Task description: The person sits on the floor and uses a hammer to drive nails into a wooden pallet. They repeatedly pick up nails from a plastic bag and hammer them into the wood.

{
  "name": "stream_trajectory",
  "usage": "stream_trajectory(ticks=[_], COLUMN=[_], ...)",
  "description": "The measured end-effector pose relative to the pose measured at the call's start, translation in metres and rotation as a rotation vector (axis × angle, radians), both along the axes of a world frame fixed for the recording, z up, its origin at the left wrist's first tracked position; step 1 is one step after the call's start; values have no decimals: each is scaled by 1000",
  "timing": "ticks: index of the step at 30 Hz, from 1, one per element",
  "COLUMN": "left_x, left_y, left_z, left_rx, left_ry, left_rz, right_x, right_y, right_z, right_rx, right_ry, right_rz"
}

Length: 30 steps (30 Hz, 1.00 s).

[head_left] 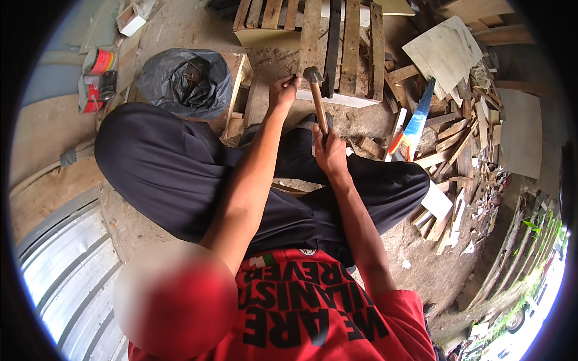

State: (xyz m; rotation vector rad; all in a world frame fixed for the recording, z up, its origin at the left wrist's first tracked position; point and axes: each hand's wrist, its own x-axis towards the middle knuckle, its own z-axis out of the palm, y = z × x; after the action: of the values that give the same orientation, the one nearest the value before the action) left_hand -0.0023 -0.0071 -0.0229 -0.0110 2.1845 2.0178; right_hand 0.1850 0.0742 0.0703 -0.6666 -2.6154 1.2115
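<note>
My right hand [329, 150] grips the wooden handle of a hammer [317, 99], whose dark metal head is raised just above a wooden slat. My left hand [283, 90] pinches a small nail [293, 78] upright at the near edge of a wooden pallet [349, 54]. The hammer head hovers right beside the nail and my left fingers. I sit on the ground in dark trousers with my knees spread wide, and the pallet lies in front of me.
A black plastic bag [183, 81] sits on a wooden box at the left. Paint tins [96, 78] stand at the far left. A handsaw [415, 120] with a blue blade cover and several wood offcuts [457, 138] lie at the right. Corrugated metal sheet [66, 277] is at the lower left.
</note>
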Motion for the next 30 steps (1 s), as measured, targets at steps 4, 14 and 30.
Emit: stream_trajectory(ticks=[4,14,30], left_x=[2,-1,4], left_y=[-1,4,-2], left_z=[11,14,24], left_rx=[-95,-65,-62], left_ry=[-104,-114,-148], left_rz=[-57,11,-33], right_x=[2,-1,5], right_y=[-2,-5,15], right_z=[1,-3,-13], right_rx=[-120,-64,-67], right_ry=[97,29,-103], right_rz=[-30,-23,-51])
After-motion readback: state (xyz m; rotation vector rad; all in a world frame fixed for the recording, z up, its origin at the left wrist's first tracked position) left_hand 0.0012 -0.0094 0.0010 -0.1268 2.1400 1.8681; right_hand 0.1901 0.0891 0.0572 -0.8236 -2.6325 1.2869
